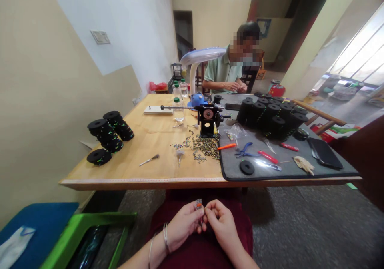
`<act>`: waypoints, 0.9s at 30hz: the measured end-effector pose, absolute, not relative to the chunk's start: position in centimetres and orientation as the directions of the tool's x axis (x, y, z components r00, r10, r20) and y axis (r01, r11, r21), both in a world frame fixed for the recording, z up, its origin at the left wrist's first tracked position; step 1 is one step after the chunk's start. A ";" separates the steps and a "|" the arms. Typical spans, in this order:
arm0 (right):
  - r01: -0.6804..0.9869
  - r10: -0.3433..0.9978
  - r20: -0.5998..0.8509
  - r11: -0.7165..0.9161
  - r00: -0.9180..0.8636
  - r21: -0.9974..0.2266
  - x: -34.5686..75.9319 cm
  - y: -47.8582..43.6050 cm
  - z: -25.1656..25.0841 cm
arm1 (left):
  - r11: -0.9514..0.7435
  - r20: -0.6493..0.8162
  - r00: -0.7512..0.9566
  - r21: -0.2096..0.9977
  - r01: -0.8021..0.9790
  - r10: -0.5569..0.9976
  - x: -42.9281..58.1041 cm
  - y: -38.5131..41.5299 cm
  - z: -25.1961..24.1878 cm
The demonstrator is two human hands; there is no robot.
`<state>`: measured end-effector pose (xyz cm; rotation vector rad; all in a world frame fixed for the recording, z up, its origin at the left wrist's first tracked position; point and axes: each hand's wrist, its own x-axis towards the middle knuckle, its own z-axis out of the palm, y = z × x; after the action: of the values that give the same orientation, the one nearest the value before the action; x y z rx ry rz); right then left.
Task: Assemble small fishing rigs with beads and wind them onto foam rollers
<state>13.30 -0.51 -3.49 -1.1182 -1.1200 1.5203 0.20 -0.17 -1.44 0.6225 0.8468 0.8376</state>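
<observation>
A worker's left hand [186,220] grips a small bundle [199,204], apparently steadying it beside the pinched right hand [221,217], its contents unclear. Loose parts [207,145] lie tableside, presumably for reach.

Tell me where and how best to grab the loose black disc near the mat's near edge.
Grip the black disc by its outer rim, pinched across opposite edges, probably from above on the near side. It lies flat on the grey mat, its round edge exposed towards you, while the blue pliers lie just beyond it.
</observation>
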 end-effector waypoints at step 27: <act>-0.071 0.981 -0.126 -0.137 -0.150 -0.988 13.4 -0.3 -3.1 | 0.481 -0.361 0.344 0.788 -0.384 0.867 0.5 0.0 -1.7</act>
<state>13.41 -0.34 -3.12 -1.1717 -1.1884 1.4526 0.50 -0.03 -1.70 0.6575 0.8690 0.8924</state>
